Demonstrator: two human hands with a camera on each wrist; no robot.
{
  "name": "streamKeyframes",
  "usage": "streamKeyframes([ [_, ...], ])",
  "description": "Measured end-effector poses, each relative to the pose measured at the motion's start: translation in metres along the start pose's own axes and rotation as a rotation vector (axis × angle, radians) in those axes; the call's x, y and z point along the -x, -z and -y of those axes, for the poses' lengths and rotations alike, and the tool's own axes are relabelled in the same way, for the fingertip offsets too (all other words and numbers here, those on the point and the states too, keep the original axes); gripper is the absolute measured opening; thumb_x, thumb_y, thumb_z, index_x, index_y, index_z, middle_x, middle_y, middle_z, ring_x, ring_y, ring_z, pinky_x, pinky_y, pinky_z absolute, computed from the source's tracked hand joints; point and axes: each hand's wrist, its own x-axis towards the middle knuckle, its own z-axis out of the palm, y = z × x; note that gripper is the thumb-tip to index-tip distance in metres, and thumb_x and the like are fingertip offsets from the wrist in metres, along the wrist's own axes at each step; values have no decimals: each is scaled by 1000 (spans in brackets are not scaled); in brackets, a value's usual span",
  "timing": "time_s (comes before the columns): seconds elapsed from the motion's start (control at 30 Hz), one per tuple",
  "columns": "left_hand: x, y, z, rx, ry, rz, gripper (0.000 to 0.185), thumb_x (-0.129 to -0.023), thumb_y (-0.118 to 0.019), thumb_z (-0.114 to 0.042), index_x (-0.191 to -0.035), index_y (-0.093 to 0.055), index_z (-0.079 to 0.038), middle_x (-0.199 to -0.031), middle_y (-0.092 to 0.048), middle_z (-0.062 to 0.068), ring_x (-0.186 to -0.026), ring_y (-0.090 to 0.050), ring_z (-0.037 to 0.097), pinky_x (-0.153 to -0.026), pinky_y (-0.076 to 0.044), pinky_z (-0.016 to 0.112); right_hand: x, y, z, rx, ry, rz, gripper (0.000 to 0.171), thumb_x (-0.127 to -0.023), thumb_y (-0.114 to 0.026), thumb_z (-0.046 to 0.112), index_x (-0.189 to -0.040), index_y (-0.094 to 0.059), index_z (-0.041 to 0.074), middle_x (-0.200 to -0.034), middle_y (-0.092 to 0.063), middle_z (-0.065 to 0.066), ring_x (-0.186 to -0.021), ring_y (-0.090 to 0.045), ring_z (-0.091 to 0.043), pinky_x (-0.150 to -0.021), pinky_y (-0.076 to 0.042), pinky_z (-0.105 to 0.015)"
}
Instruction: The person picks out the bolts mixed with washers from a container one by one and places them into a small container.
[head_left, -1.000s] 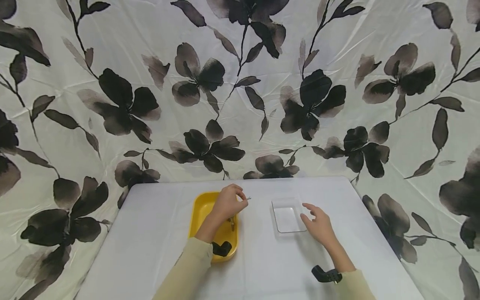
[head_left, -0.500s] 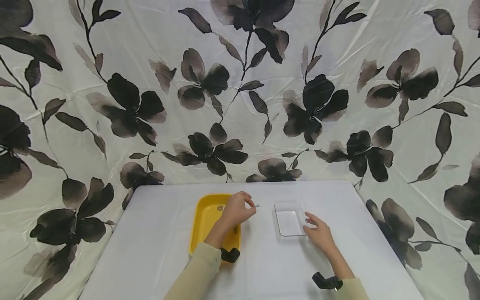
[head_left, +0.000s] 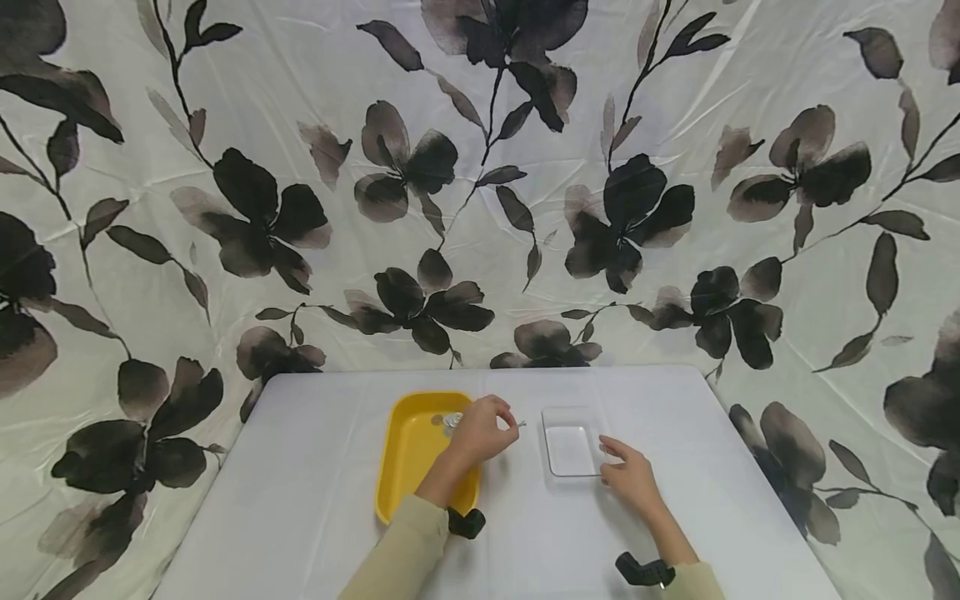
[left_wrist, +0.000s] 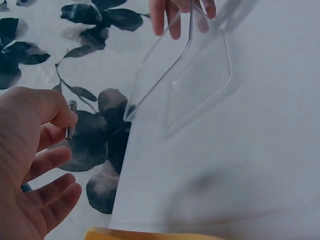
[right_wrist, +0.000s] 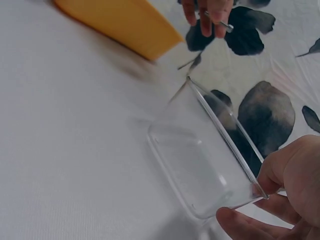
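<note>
My left hand (head_left: 480,429) is over the right rim of a yellow tray (head_left: 397,467), thumb and index finger pinching a small silvery metal piece (left_wrist: 71,120). It looks like a short bolt or pin with a wider end; its exact kind is unclear. To the right, a clear, open-topped square box (head_left: 573,454) rests on the white table. My right hand (head_left: 633,477) grips the box's right wall, with fingertips on its rim and side, as the right wrist view shows (right_wrist: 295,190). Several coin-like metal discs (head_left: 448,421) lie in the tray; my left forearm hides part of it.
A white cloth-covered table (head_left: 315,483) lies beneath everything, its back edge against a floral curtain (head_left: 525,208). Black wrist cameras are strapped to the left wrist (head_left: 467,523) and right wrist (head_left: 643,570).
My left hand has shifted right and nearer with the metal piece, uncovering discs in the tray. My right hand has closed from a looser spread onto the clear box's side.
</note>
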Motion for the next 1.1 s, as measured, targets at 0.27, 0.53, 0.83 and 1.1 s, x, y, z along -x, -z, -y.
streamKeyframes([
  [0.27, -6, -2, -3, -47, -27, -6, 9, -81, -70, -24, -72, -70, -22, -110, -65, -1, -108, -57, 21, -96, -46, 39, -3, -5, 4, 42, 41, -23, 53, -81, -58, -2, -134, -55, -1, -126, -58, -27, -92, -68, -33, -69, -56, -36],
  [0.53, -11, -17, -13, -122, -95, 36, 11, -83, -70, -22, -72, -72, -22, -106, -65, -2, -104, -56, 18, -94, -46, 36, 0, -8, 2, 63, 22, -22, 54, -81, -59, 0, -135, -54, 1, -127, -58, -25, -94, -68, -34, -69, -56, -35],
  [0.83, -14, -46, -33, -129, -134, 44, 12, -80, -72, -22, -68, -71, -23, -102, -66, -5, -101, -55, 16, -89, -48, 33, 4, -2, -1, 59, 32, -6, 54, -81, -58, -1, -134, -54, -2, -126, -58, -26, -92, -68, -32, -68, -56, -35],
  [1.1, -20, -62, -38, -147, -164, 9, 8, -78, -72, -24, -71, -73, -24, -97, -66, -10, -96, -56, 13, -82, -49, 29, 2, -4, 0, 53, 23, -4, 55, -81, -59, -1, -135, -54, 0, -127, -58, -26, -91, -68, -31, -68, -56, -34],
])
